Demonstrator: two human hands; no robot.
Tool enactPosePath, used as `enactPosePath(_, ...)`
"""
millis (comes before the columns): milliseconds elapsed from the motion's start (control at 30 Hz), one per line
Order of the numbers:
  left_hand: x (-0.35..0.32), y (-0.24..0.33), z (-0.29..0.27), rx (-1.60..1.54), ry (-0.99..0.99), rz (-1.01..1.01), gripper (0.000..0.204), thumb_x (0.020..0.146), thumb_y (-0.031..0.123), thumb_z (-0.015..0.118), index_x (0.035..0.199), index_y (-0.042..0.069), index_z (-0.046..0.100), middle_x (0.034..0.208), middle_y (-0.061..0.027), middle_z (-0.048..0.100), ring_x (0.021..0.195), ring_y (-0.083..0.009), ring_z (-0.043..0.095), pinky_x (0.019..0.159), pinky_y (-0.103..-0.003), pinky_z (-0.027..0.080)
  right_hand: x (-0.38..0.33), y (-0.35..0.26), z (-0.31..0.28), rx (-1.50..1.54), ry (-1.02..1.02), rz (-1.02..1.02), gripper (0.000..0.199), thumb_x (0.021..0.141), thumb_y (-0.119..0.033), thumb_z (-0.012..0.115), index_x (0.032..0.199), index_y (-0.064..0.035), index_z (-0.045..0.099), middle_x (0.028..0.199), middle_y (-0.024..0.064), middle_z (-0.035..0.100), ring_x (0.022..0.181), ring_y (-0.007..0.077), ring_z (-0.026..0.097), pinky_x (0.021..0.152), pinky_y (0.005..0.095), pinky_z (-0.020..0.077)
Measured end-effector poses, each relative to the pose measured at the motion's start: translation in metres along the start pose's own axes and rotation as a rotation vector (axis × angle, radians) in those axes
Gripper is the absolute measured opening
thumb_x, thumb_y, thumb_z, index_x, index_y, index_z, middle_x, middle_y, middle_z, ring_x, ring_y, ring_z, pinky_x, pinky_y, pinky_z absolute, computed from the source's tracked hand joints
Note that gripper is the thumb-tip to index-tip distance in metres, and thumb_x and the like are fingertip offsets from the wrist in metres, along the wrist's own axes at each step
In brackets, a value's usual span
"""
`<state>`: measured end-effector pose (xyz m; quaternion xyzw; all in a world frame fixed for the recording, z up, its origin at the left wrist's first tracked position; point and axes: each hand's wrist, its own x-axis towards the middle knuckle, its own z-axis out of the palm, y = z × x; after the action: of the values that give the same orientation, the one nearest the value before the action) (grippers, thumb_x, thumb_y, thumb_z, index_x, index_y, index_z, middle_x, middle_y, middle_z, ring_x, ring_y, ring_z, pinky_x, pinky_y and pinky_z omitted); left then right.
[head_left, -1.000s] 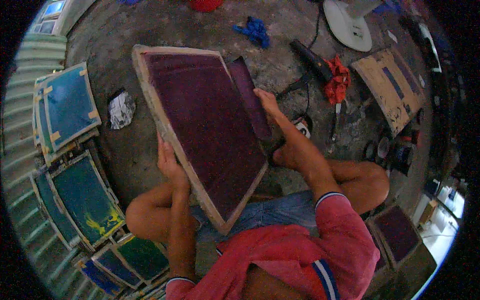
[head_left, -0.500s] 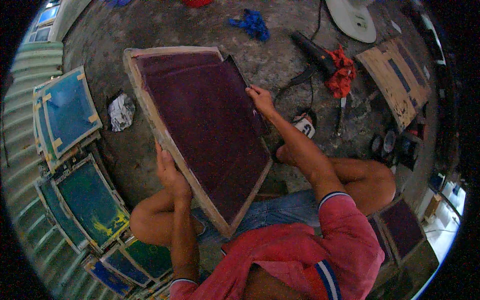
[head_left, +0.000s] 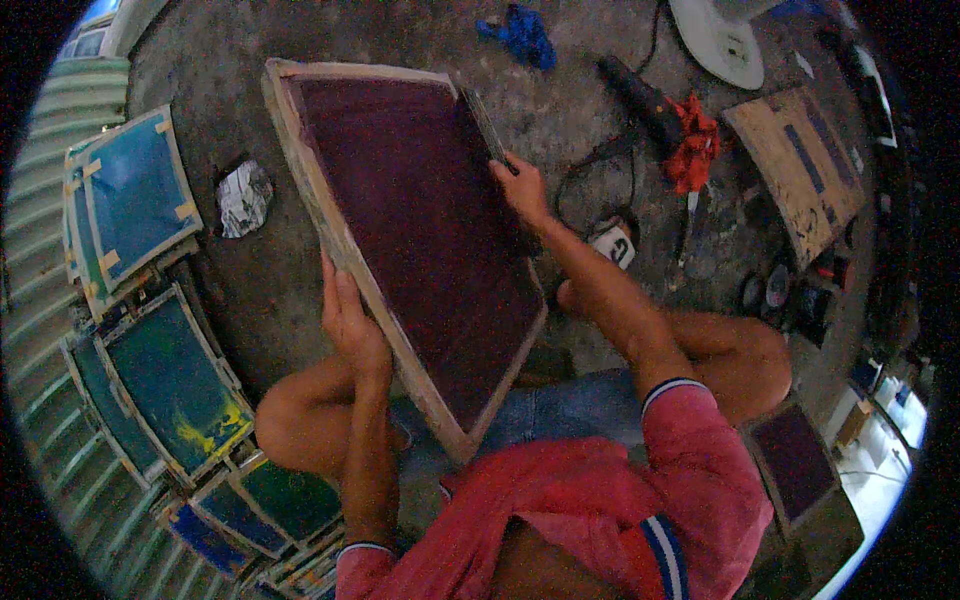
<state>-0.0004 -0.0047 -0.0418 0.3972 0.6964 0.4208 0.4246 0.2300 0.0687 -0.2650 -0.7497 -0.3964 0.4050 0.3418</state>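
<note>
A large wooden-framed printing screen with dark maroon mesh stands tilted over my lap. My left hand grips its left wooden side, with the thumb and fingers along the frame. Along the upper right side of the screen, my right hand is closed around a long, dark, thin-edged tool. The lower part of that tool lies against or just behind the frame's right edge; I cannot tell which.
Blue and green screens lean by the corrugated wall at left, near crumpled paper. Ahead lie a blue cloth, a black hair dryer, a red cloth and a cardboard sheet. A maroon screen stands at lower right.
The screen's far end has risen a little and the screen has shifted slightly right. The dark tool has turned, showing more of its narrow edge. My view has moved slightly too.
</note>
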Motion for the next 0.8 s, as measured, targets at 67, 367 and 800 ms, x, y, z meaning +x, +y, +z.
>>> enactPosePath(67, -0.002, 0.009, 0.004, -0.061, -0.008, -0.001, 0.053, 0.098, 0.027, 0.037, 0.138, -0.008, 0.031, 0.137, -0.0184, 0.042, 0.123, -0.0246, 0.043, 0.104, -0.032, 0.031, 0.002, 0.004, 0.002, -0.007, -0.013, -0.006, 0.05, 0.084, -0.037, 0.065, 0.119, -0.0015, 0.058, 0.104, 0.0203, 0.065, 0.094, 0.0249, 0.063, 0.083, 0.0327, 0.0466)
enactPosePath(367, -0.002, 0.012, 0.001, 0.056, -0.004, -0.072, 0.051, 0.098, 0.026, 0.036, 0.137, -0.007, 0.034, 0.136, -0.0185, 0.043, 0.124, -0.0246, 0.042, 0.104, -0.032, 0.03, 0.007, 0.016, 0.007, 0.087, -0.002, -0.057, 0.051, 0.084, -0.037, 0.064, 0.121, -0.0025, 0.058, 0.097, 0.0165, 0.068, 0.087, 0.019, 0.064, 0.079, 0.0316, 0.0474)
enactPosePath(800, -0.003, 0.009, 0.001, 0.088, 0.031, 0.017, 0.051, 0.097, 0.025, 0.035, 0.136, -0.008, 0.035, 0.138, -0.0204, 0.041, 0.127, -0.0266, 0.04, 0.106, -0.033, 0.028, -0.004, -0.006, -0.002, 0.008, -0.034, 0.008, 0.054, 0.083, -0.036, 0.065, 0.121, 0.0009, 0.056, 0.106, 0.0187, 0.065, 0.096, 0.0245, 0.063, 0.084, 0.0325, 0.0462)
